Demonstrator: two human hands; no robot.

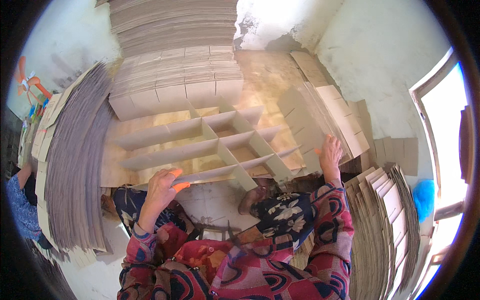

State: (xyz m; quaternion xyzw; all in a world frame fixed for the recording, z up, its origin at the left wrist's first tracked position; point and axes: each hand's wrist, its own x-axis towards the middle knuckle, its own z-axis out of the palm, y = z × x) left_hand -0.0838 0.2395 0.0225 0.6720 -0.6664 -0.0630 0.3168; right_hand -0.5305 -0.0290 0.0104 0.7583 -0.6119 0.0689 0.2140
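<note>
A half-joined cardboard divider (pixel 220 145) of crossing, slotted strips stands on a wooden board in front of me. My left hand (pixel 161 192), with orange covers on its thumb and index finger, is at the nearest long strip (pixel 210 175), which lies between those two fingers. To the right, my right hand (pixel 330 154) rests on the near part of a stack of notched cardboard strips (pixel 320 117). Its thumb is stretched to the left, apart from the bent fingers. No lifted strip shows in it.
Tall piles of cardboard strips stand at the back (pixel 172 75), on the left (pixel 75 160) and at lower right (pixel 385 215). An orange fan (pixel 29 80) is at far left, above another person's blue sleeve (pixel 22 207). A window (pixel 445 115) lies right. The wooden board (pixel 117 172) spans my legs.
</note>
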